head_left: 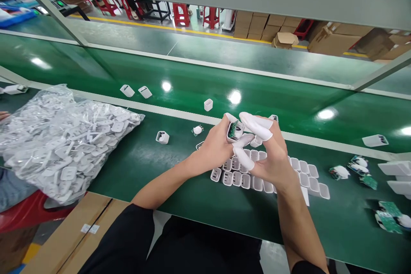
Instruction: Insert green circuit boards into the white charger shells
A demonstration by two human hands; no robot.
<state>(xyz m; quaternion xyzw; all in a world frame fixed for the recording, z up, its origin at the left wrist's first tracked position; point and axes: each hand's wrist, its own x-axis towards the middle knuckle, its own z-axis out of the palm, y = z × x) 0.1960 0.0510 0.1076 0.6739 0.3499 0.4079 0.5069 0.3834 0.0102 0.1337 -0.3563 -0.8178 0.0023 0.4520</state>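
My left hand [218,141] grips a white charger housing [230,138], its open end facing up and toward the right. A green circuit board [233,128] with a round white part stands partly inside the housing. Close by on the right is my right hand [265,145], fingers stretched and thumb apart, around the housing's open end; whether its fingertips touch the board I cannot tell. White covers sit on fingertips of both hands. Below the hands, rows of white housings [245,181] stand on the green table, some showing slots inside, partly hidden by my right hand.
A large clear bag of white plastic parts [69,173] lies at left. Loose circuit boards [389,216] lie at right, another board [197,130] left of my hands. Single housings [162,137] are scattered about. A person's hand [4,115] shows at the left edge. A metal frame bar crosses above.
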